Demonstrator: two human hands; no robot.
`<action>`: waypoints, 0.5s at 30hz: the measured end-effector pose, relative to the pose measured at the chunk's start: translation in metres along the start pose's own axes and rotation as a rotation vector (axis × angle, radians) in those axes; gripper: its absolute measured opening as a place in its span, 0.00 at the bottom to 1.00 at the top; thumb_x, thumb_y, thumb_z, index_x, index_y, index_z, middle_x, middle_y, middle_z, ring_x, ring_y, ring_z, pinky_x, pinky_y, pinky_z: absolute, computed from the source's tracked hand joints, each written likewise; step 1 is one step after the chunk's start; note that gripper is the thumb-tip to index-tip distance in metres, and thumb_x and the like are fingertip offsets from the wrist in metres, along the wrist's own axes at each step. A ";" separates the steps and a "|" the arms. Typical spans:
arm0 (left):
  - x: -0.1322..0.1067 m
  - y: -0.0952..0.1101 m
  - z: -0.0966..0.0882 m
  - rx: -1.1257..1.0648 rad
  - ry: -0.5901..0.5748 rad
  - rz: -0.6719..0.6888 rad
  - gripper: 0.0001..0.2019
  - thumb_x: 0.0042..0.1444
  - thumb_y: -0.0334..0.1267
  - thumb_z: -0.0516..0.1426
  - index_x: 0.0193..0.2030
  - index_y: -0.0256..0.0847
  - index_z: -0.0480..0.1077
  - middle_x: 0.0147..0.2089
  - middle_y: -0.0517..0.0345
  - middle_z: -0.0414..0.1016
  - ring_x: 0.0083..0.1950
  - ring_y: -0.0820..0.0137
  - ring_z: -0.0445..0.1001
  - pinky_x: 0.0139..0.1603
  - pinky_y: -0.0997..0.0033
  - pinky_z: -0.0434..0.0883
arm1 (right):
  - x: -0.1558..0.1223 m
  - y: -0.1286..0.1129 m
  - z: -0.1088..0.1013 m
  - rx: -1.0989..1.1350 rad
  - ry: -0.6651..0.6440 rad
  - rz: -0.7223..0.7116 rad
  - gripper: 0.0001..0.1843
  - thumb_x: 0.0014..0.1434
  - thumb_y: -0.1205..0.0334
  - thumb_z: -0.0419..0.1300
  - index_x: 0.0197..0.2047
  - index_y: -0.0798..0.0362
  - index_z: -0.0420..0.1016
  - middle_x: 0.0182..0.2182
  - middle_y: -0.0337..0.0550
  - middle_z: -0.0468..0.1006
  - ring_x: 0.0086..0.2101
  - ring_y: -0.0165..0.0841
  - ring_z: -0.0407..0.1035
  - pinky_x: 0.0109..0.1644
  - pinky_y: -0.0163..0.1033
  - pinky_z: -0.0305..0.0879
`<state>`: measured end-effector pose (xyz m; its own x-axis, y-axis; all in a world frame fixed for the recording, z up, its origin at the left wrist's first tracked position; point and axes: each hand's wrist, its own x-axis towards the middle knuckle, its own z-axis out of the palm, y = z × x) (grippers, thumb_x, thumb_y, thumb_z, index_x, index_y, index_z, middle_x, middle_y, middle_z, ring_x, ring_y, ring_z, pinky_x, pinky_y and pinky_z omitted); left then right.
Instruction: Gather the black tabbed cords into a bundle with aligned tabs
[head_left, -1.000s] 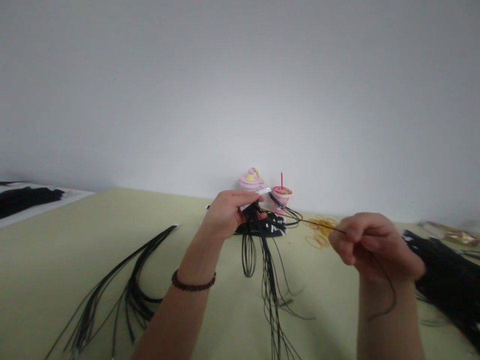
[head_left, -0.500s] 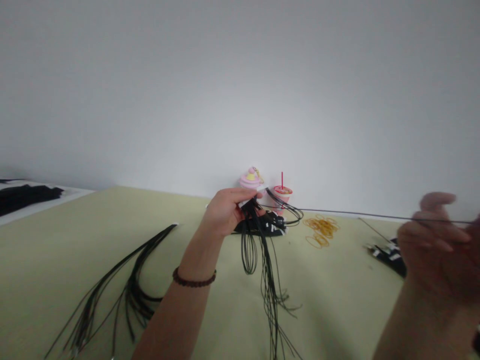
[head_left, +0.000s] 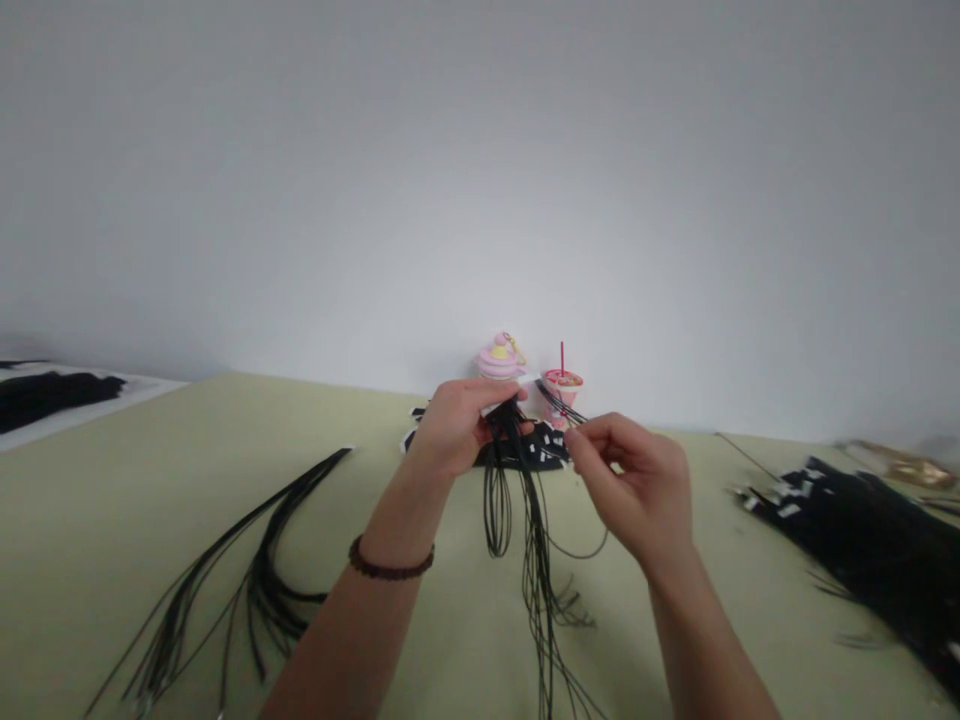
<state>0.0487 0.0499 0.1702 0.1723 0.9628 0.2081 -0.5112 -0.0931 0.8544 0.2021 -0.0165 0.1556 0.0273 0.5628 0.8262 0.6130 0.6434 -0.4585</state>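
Observation:
My left hand (head_left: 457, 425), with a dark beaded bracelet (head_left: 391, 572) on its wrist, is closed around a bundle of thin black wires (head_left: 534, 540). The bundle has a white end piece by the thumb, and some strands loop below the hand while loose ends hang down. Just to the right, my right hand (head_left: 634, 475) pinches at the black strands coming off the bundle. One strand curves down below its fingers. The exact point of its grip is too small to make out.
Another black wire bunch (head_left: 277, 530) lies at left. Behind my hands stand a pink toy-like container (head_left: 498, 360) and a pink cup with a straw (head_left: 562, 385), with black bundles with white ends (head_left: 525, 458) before them. A big black wire pile (head_left: 877, 540) lies right. Dark material (head_left: 56, 395) lies far left.
My right hand has come in from the far right to beside my left hand. The strand that was stretched taut toward the right is slack now. My left hand has stayed in place.

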 end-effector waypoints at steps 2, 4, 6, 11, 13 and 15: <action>0.000 0.000 0.000 0.017 -0.020 -0.008 0.04 0.40 0.31 0.64 0.22 0.30 0.75 0.27 0.54 0.74 0.26 0.72 0.72 0.27 0.69 0.77 | 0.001 0.002 0.008 -0.010 -0.019 -0.018 0.10 0.54 0.66 0.57 0.22 0.56 0.68 0.15 0.32 0.64 0.17 0.20 0.57 0.20 0.27 0.52; -0.001 0.000 0.001 0.039 -0.035 -0.025 0.04 0.42 0.31 0.63 0.22 0.31 0.75 0.26 0.55 0.74 0.25 0.73 0.72 0.27 0.70 0.77 | 0.001 0.006 0.013 -0.008 -0.034 -0.011 0.09 0.54 0.66 0.57 0.23 0.56 0.70 0.15 0.33 0.64 0.17 0.20 0.57 0.20 0.27 0.52; -0.002 0.000 0.000 0.060 -0.048 -0.044 0.05 0.44 0.32 0.62 0.21 0.32 0.75 0.24 0.56 0.74 0.23 0.74 0.72 0.26 0.72 0.76 | 0.002 0.010 0.015 -0.004 -0.047 0.000 0.09 0.54 0.65 0.57 0.23 0.56 0.70 0.15 0.33 0.65 0.17 0.20 0.57 0.20 0.27 0.53; -0.002 -0.001 -0.001 0.071 -0.128 -0.022 0.06 0.46 0.33 0.61 0.21 0.34 0.74 0.22 0.57 0.74 0.22 0.74 0.73 0.25 0.75 0.75 | 0.001 0.014 0.017 -0.012 -0.037 0.035 0.10 0.54 0.64 0.57 0.23 0.56 0.70 0.15 0.33 0.66 0.17 0.21 0.58 0.21 0.28 0.54; -0.002 -0.002 -0.001 0.075 -0.142 -0.012 0.06 0.46 0.33 0.61 0.22 0.34 0.74 0.22 0.57 0.74 0.22 0.74 0.73 0.25 0.75 0.74 | 0.001 0.013 0.017 -0.018 -0.033 0.037 0.10 0.54 0.63 0.57 0.23 0.56 0.70 0.15 0.34 0.66 0.17 0.22 0.59 0.21 0.28 0.54; -0.002 -0.002 -0.001 0.083 -0.136 -0.009 0.07 0.48 0.33 0.60 0.22 0.35 0.74 0.21 0.56 0.74 0.21 0.73 0.73 0.25 0.75 0.74 | 0.001 0.012 0.018 -0.022 -0.034 0.033 0.09 0.54 0.63 0.57 0.24 0.56 0.71 0.15 0.34 0.67 0.17 0.22 0.59 0.21 0.28 0.55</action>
<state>0.0486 0.0483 0.1679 0.2917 0.9211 0.2580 -0.4392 -0.1106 0.8916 0.1959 0.0012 0.1450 0.0209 0.6007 0.7992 0.6291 0.6134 -0.4775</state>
